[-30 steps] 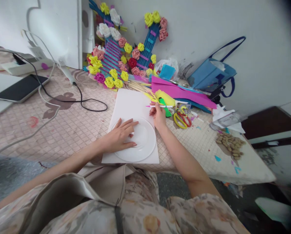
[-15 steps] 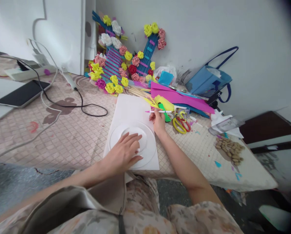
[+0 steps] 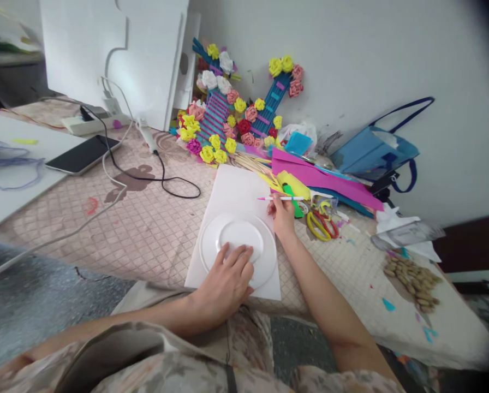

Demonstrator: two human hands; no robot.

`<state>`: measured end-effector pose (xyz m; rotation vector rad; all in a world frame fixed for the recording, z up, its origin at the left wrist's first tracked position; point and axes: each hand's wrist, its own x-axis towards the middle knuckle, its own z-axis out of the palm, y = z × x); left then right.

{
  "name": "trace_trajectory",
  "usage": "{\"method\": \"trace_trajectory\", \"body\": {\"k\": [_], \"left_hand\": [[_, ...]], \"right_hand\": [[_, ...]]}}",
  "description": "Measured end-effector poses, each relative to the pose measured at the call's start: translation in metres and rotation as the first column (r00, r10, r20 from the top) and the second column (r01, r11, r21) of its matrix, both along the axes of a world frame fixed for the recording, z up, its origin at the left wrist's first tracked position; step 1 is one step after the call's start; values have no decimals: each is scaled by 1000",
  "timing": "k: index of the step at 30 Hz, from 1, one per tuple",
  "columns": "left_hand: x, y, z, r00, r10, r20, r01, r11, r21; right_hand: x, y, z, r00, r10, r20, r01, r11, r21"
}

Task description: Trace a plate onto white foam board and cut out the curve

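Note:
A white round plate lies on a white sheet of paper at the table's front edge. Spread over the plate's lower half is my left hand, its fingers extended and resting on the surface. My right hand is closed around a white pen with a pink tip. That hand sits at the right edge of the sheet, beyond the plate, and the pen lies nearly level with its tip pointing left, over the paper.
Scissors, a green tape dispenser and magenta paper lie right of the sheet. Paper-flower decorations lean on the wall. A black cable, tablet, peanuts and a blue bag are around.
The camera view has swung left, so everything appears farther right and lower. My left hand has slid toward the plate's near edge. My right hand still holds the pen.

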<state>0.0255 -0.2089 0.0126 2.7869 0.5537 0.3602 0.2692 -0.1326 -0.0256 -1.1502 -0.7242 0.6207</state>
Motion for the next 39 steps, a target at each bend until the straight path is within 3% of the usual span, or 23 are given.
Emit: {"method": "trace_trajectory", "body": {"k": [11,21,26,32,39], "left_hand": [[-1,-2,-13,999,2,39,-2,1000,7],[1,-2,-11,1000,-1,29,1,1000,5],[1,-2,-9,1000,-9,23,8,1000,19],[1,-3,-8,1000,-1,17,0,998,67],[3,-5,-11,1000,-4,4,3,994,111]], "right_hand": [[-3,-1,3,1000,-8,9,8,1000,-23],[-3,1,3,1000,-18,17,19,999,-33],[0,0,11,1000,-10,15,9,1000,16],[-8,3,28,980,199,18,-199,980,15],[-44,6,38,875,482,37,-477,873,-102]]}}
